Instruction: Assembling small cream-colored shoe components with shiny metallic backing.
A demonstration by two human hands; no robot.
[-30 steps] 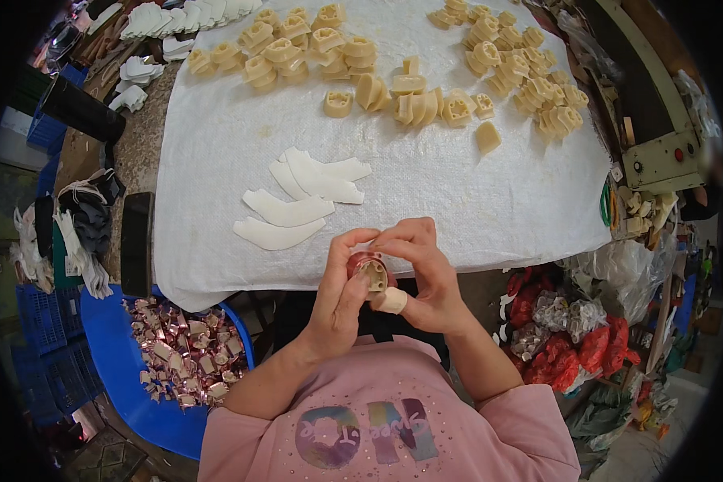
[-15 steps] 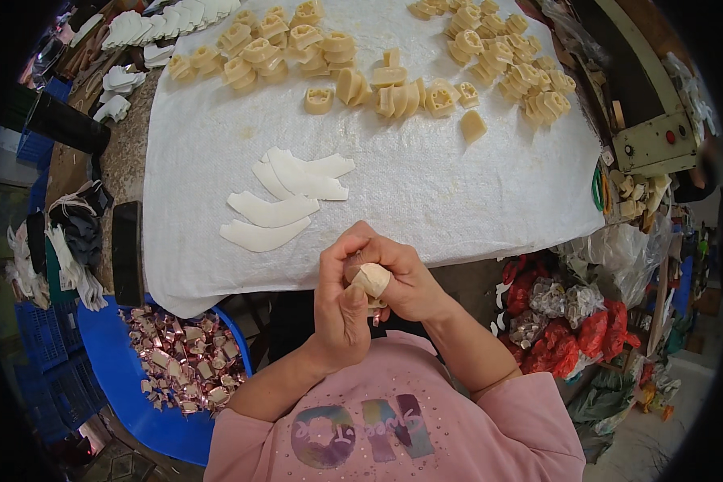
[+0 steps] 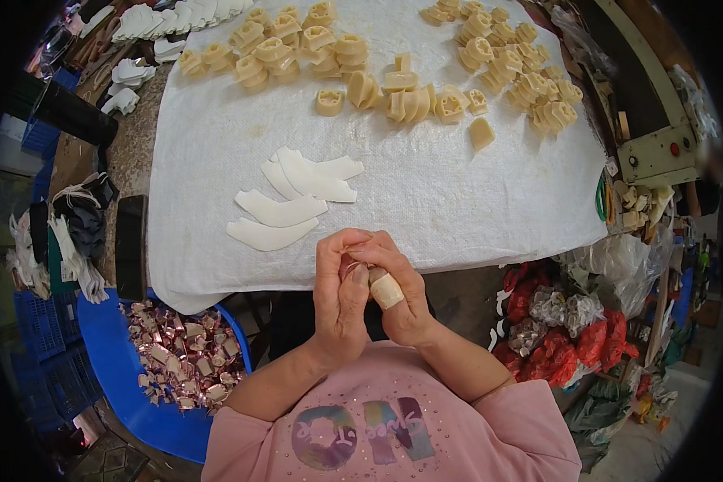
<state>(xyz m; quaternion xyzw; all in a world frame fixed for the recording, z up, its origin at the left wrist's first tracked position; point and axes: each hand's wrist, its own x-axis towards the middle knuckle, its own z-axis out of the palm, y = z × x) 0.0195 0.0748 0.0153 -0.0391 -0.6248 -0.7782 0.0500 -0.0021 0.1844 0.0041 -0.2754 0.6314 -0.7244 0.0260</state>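
Small shiny reddish-pink piece (image 3: 346,263) is mostly hidden between my hands, over the near edge of the white woven sheet (image 3: 458,201). Left to right: blue plastic basin (image 3: 108,345) with a heap of small metallic-pink and beige parts; black phone-shaped slab (image 3: 131,241), face dark, nothing to read. Flat curved white strips (image 3: 277,211) lie overlapping on the sheet, no marks I can see. My left hand (image 3: 337,301) is curled, fingers and thumb gripping the piece. My right hand (image 3: 406,304), thumb in a beige wrap (image 3: 386,291), closes on it from the other side, fingertips meeting the left's. Step in hand: looks like pressing the piece with both thumbs; next move probably calls for firm, even thumb pressure, no slipping. Pink short-sleeved shirt (image 3: 474,418) has big multicoloured lettering with smaller pale script across it, the only writing I can make out. Chunky cream blocks (image 3: 553,119) cluster along the sheet's far side, out to the right. Pale green metal housing (image 3: 659,161) has a red button; any label is too small to read.
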